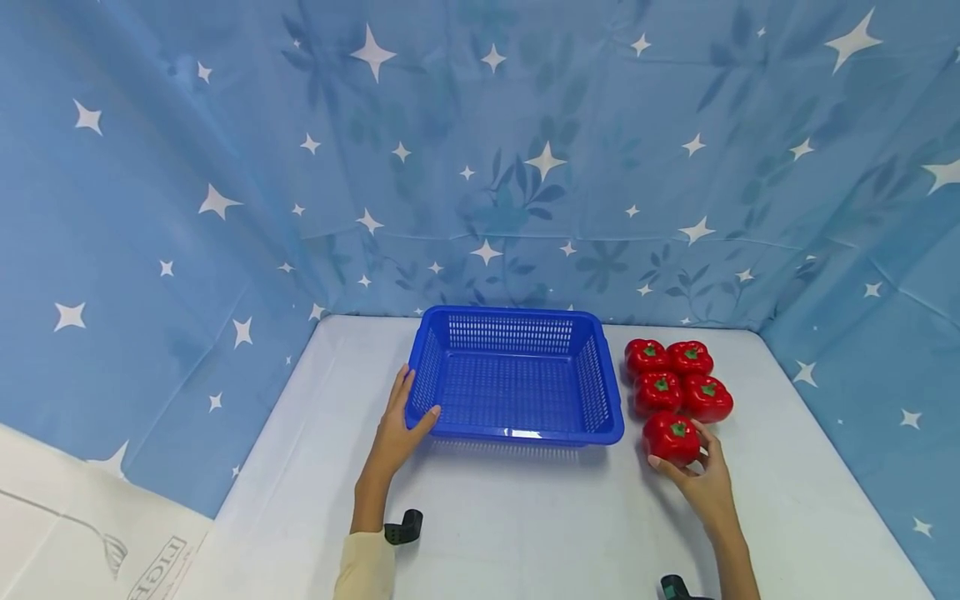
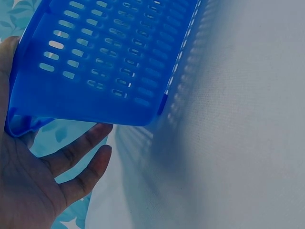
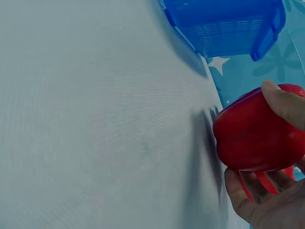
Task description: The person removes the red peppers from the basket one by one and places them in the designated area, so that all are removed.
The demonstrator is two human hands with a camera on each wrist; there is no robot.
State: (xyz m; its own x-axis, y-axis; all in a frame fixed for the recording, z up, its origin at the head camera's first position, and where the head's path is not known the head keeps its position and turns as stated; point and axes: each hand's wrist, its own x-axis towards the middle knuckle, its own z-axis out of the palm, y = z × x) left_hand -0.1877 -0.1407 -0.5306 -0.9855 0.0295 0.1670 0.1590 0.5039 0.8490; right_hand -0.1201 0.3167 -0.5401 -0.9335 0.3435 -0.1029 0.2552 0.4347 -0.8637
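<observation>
A blue plastic basket [image 1: 517,437] with slotted walls stands on the white table. At its near left corner my left hand [image 1: 396,435] holds the rim, thumb over the front edge and fingers along the left side. The left wrist view shows the lower fingers [image 2: 86,183] spread out beside the basket's wall [image 2: 95,102]. To the right, my right hand [image 1: 703,483] grips a red bell pepper [image 1: 667,440] between thumb and fingers, its green stem facing up. In the right wrist view that pepper [image 3: 257,136] hangs over its shadow, the thumb across its top.
Several more red bell peppers [image 1: 658,392] sit clustered just beyond the held one, right of the basket. A blue star-patterned curtain [image 1: 495,183] closes off the back and sides of the table [image 1: 525,517].
</observation>
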